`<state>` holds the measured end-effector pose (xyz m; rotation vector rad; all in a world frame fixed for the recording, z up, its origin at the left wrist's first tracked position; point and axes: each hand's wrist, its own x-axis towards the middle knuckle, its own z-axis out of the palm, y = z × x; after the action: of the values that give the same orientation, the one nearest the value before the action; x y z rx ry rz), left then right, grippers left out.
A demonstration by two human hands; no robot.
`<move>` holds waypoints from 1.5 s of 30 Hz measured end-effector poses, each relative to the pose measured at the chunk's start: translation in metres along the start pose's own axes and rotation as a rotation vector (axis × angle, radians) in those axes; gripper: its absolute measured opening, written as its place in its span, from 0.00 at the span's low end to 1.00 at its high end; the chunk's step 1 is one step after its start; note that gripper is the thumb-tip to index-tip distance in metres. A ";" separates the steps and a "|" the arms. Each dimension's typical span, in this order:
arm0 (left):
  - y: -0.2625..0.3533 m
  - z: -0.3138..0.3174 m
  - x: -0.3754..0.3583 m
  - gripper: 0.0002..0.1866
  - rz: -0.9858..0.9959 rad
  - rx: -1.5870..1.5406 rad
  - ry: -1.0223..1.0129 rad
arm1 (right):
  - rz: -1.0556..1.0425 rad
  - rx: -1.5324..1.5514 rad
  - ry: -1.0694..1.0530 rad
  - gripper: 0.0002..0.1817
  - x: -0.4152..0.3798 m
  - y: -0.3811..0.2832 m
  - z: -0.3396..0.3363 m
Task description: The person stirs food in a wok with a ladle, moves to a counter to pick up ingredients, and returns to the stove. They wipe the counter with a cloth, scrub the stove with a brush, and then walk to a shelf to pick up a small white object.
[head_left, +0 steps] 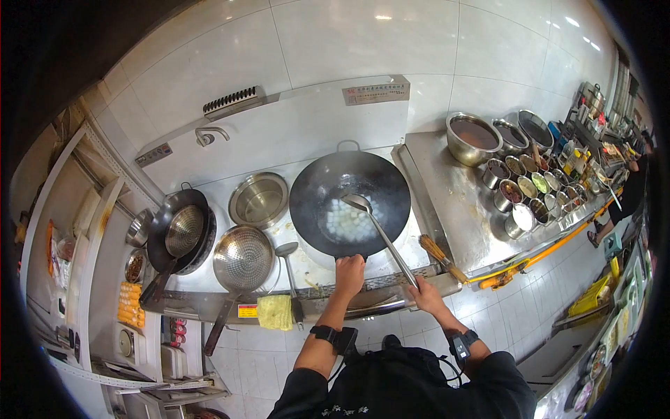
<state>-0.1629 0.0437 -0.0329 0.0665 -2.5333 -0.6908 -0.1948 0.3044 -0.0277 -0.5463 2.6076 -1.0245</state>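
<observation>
In front of me a black wok (314, 183) sits on the stove, holding pale white cubes (347, 222) in liquid with steam above. My left hand (350, 275) is closed around the near handle of the wok. A long metal ladle (392, 249) is gripped in my right hand (427, 296). Its bowl rests low inside the wok, over the far edge of the cubes. Just right of the wok lies a bamboo brush (443, 257).
Left on the stove are a perforated strainer (243, 260), a metal pot (258, 200), a spatula (290, 279), a yellow cloth (275, 311) and a second wok (167, 202) with another strainer. Steel bowls (474, 140) and several seasoning cups (520, 221) crowd the right counter. Another person (631, 192) stands far right.
</observation>
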 end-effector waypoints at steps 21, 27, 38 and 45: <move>0.004 -0.004 0.001 0.06 0.011 0.008 0.014 | 0.062 0.213 -0.283 0.16 -0.036 -0.002 -0.061; -0.001 0.001 0.001 0.06 0.003 0.022 0.004 | 0.140 0.104 -0.403 0.17 -0.044 0.016 -0.105; -0.002 0.003 0.001 0.05 0.004 0.034 0.029 | -0.127 -0.519 -0.207 0.19 0.013 -0.040 -0.122; 0.001 -0.001 0.001 0.05 -0.019 0.022 -0.037 | -0.069 -0.511 -0.055 0.19 0.056 -0.055 -0.033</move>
<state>-0.1634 0.0441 -0.0311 0.0855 -2.5794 -0.6773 -0.2446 0.2617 0.0270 -0.7667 2.8129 -0.3382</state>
